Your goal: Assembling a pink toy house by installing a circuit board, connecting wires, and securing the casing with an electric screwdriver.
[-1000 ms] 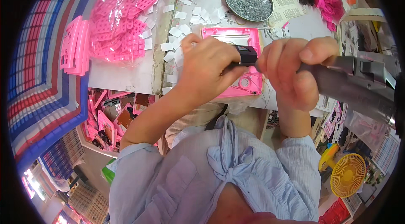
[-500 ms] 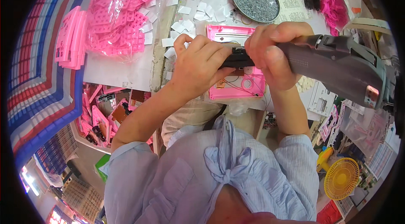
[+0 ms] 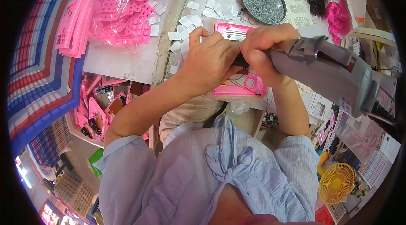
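My right hand (image 3: 267,41) is wrapped round the front part of a large dark grey electric screwdriver (image 3: 321,70), which lies level and points to the left. A cable leaves its rear end. My left hand (image 3: 207,62) is closed at the tool's nose, with thumb and fingers round something dark. A black piece (image 3: 240,60) shows between the two hands; I cannot tell if it belongs to the tool. Below them on the table lies an open pink plastic housing (image 3: 237,91) with thin wires and a round ring inside. My hands hide its middle.
A round dish (image 3: 270,24) of small metal screws stands behind my hands. Small white paper pieces (image 3: 185,22) lie scattered beside it. A clear bag of pink parts (image 3: 122,17) and stacked pink panels (image 3: 72,26) are at left. Below, a bin holds pink parts (image 3: 98,108). A yellow fan (image 3: 336,182) stands lower right.
The screwdriver's rear end has swung toward me, and my hands have come closer together, covering more of the black piece. The whole view has shifted slightly.
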Tool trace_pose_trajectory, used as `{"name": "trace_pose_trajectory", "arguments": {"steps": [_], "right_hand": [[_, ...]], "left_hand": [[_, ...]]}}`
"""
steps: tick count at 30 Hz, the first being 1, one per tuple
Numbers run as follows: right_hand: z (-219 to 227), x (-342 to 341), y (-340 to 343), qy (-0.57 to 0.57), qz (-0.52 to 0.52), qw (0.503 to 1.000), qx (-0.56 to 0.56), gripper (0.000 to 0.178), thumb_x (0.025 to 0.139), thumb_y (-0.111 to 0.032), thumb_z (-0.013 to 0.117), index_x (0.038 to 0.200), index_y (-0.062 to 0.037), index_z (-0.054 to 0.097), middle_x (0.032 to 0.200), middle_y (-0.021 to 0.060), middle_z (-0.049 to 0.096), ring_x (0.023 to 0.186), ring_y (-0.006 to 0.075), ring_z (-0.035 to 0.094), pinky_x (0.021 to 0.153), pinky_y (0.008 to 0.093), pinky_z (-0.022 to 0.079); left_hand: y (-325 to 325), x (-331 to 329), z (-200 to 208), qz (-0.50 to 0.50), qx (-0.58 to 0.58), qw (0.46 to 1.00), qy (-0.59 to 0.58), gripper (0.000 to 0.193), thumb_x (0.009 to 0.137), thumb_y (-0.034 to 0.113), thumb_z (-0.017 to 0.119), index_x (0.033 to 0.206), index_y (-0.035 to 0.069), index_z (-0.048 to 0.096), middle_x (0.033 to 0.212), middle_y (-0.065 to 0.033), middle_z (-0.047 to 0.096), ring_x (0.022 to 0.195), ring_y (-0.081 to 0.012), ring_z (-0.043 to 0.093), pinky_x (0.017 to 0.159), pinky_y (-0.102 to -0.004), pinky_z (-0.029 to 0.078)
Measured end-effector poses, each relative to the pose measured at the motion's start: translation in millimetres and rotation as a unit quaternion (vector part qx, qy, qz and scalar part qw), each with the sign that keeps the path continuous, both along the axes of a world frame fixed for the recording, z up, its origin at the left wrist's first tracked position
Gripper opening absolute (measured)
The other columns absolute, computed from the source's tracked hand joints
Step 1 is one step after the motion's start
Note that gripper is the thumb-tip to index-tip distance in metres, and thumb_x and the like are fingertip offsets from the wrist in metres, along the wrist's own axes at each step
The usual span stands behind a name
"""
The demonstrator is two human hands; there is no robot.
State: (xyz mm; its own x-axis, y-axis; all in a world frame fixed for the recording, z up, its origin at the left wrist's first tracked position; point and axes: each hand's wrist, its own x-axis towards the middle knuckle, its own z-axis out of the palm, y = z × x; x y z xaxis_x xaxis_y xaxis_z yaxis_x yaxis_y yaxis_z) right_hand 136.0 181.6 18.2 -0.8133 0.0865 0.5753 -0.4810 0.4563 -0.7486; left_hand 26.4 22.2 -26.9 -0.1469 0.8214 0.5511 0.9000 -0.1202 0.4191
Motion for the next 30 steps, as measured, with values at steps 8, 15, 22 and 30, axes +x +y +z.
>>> {"name": "trace_pose_trajectory", "arguments": {"steps": [8,15,22,30], "right_hand": [[9.1,17.6,10.4,-0.108,-0.009,0.993,-0.047,0.075,0.074,-0.015,0.085,0.139,-0.0053,0.05,0.105,0.0154,0.064,0.093,0.0261,0.062,0.082,0.0359,0.051],[-3.3,49.5,31.2,-0.216,-0.117,0.957,0.156,0.042,0.08,-0.012,0.077,0.121,-0.0076,0.067,0.103,0.0129,0.069,0.088,0.0318,0.065,0.079,0.0385,0.053],[5.3,5.2,54.2,-0.468,-0.114,0.871,0.097,0.031,0.095,-0.025,0.065,0.112,0.0012,0.066,0.073,0.0128,0.063,0.068,0.0159,0.059,0.065,0.0333,0.048],[13.8,13.4,47.0,-0.267,-0.12,0.918,0.266,0.034,0.082,-0.024,0.079,0.105,-0.0027,0.065,0.099,0.0146,0.068,0.091,0.0329,0.064,0.076,0.04,0.052]], "left_hand": [[-4.1,1.7,5.2,0.035,-0.037,0.999,0.001,0.038,0.072,0.035,0.08,0.101,0.015,0.068,0.105,0.0034,0.065,0.101,-0.0177,0.056,0.095,-0.0486,0.03],[-6.0,2.0,-9.5,0.046,-0.033,0.973,-0.225,0.064,0.08,0.04,0.08,0.127,0.008,0.052,0.108,-0.0036,0.067,0.105,-0.0242,0.058,0.101,-0.0492,0.029],[-12.7,9.7,-23.7,0.07,-0.042,0.968,-0.237,0.069,0.084,0.033,0.076,0.138,0.004,0.046,0.114,-0.007,0.063,0.106,-0.0262,0.055,0.1,-0.0474,0.03],[-5.0,16.9,-5.1,0.108,-0.114,0.986,-0.059,0.063,0.083,0.036,0.073,0.135,0.004,0.059,0.113,-0.0075,0.059,0.104,-0.0248,0.053,0.094,-0.0464,0.032]]}}
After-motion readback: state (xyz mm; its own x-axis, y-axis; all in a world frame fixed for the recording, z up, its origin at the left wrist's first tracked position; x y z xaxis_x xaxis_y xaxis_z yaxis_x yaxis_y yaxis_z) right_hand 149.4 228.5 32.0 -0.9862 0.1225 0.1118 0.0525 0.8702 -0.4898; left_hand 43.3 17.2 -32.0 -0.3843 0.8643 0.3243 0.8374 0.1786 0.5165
